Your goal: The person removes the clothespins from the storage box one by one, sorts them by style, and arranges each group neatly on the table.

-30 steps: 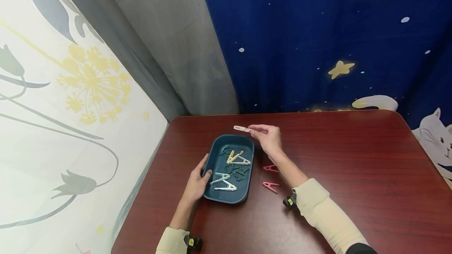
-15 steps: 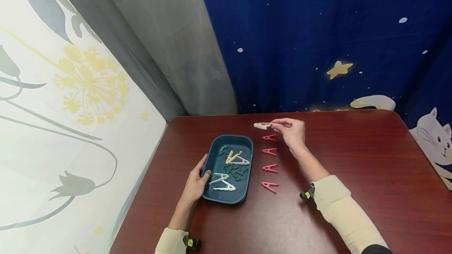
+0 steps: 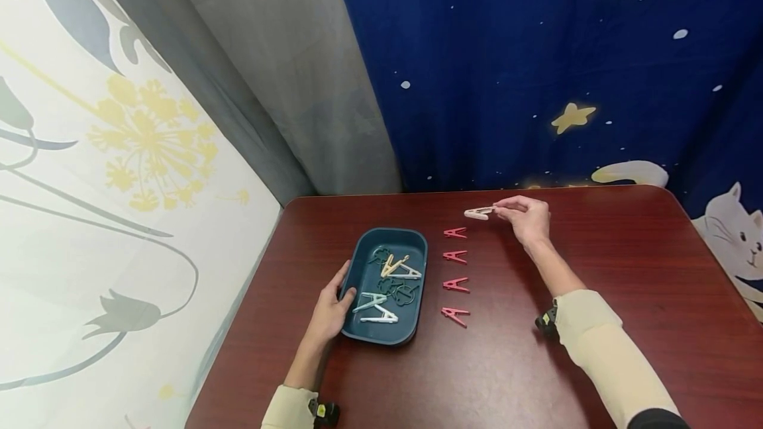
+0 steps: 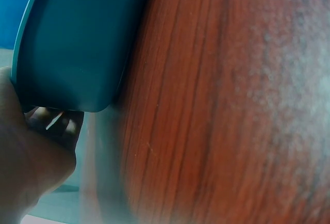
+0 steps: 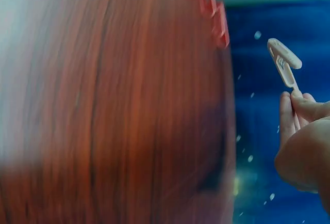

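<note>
Reddish-brown tabletop (image 3: pixel 620 250) lies before you. Your right hand (image 3: pixel 527 220) has shifted rightward with the pale clip (image 3: pixel 477 215), now right of the farthest red clip (image 3: pixel 454 233) and clear of the tray (image 3: pixel 383 333), whose edge your left hand (image 3: pixel 329 308) grips. Right-wrist footage alone plainly shows fingertips pinching one leg; its height is hard to judge.

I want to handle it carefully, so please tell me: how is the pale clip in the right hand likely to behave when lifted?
The clip is probably stiff: pinched at one end, it shows no sag. It seems light, being slim with an open middle. It may swivel, since the right hand holds only that end.
</note>
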The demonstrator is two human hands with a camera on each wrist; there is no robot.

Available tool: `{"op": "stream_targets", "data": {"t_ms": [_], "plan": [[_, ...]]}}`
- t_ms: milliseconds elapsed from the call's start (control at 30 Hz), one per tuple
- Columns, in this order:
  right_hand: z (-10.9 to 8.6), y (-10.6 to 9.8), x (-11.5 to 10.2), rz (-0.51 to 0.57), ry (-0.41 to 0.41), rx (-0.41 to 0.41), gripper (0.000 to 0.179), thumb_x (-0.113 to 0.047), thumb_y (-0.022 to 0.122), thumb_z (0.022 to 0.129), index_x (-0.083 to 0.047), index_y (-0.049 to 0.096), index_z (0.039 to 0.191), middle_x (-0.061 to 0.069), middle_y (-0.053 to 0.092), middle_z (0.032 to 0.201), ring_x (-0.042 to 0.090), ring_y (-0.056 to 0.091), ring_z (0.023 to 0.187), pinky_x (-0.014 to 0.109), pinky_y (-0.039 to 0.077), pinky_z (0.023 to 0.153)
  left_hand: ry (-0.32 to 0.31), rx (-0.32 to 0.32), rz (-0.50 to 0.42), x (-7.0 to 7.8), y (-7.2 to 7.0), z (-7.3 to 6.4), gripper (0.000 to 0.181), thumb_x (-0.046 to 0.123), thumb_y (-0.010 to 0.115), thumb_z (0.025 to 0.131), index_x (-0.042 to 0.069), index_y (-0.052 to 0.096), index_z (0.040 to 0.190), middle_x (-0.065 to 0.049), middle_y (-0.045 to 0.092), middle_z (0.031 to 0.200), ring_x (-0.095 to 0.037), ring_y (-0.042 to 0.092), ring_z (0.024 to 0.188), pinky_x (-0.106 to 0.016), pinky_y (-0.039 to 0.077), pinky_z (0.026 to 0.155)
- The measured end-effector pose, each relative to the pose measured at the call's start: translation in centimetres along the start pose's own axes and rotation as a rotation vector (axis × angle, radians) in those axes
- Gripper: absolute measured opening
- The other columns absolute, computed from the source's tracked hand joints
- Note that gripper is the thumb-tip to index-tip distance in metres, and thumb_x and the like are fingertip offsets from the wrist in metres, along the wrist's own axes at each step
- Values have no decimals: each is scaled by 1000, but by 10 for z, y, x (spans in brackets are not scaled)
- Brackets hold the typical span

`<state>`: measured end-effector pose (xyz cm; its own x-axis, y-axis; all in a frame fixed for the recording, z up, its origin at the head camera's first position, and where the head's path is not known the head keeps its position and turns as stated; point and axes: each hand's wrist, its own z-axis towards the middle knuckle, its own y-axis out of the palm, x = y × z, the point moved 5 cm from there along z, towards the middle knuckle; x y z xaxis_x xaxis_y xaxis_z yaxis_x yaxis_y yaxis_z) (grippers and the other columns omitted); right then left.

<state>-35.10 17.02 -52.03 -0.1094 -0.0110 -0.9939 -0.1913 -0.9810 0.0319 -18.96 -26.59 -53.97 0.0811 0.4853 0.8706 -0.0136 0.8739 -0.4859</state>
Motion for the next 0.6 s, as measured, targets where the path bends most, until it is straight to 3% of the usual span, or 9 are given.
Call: {"op": "stream_targets", "data": {"t_ms": [133, 400, 467, 600], "plan": [[6, -8, 12, -74, 0, -24, 17, 11, 77, 92, 16, 76, 108, 24, 78, 102, -2, 72, 73, 18, 57, 71, -13, -6, -9, -1, 0, 0, 66, 1, 60, 106, 7, 35, 167, -17, 52, 158, -33, 53, 138, -56, 40, 112], [11, -11, 28, -246, 32, -27, 15, 8, 77, 93, 10, 79, 108, 21, 78, 105, -8, 69, 75, 16, 56, 73, -21, -9, -11, -4, 0, 1, 65, 1, 60, 106, 7, 35, 166, -17, 57, 153, -32, 57, 133, -52, 42, 110], [12, -10, 31, -329, 17, -25, 14, 3, 79, 94, 4, 81, 107, 18, 79, 107, -13, 65, 80, 15, 53, 84, -21, -10, -5, -5, 0, 1, 66, 1, 60, 106, 7, 35, 166, -17, 57, 152, -31, 57, 132, -50, 43, 109], [14, -9, 34, -451, -33, -20, 11, -5, 82, 93, -3, 84, 104, 14, 80, 106, -13, 62, 88, 31, 41, 109, -35, -11, -3, -4, 0, 1, 66, 1, 60, 106, 8, 35, 167, -15, 57, 153, -30, 57, 133, -50, 42, 110]]}}
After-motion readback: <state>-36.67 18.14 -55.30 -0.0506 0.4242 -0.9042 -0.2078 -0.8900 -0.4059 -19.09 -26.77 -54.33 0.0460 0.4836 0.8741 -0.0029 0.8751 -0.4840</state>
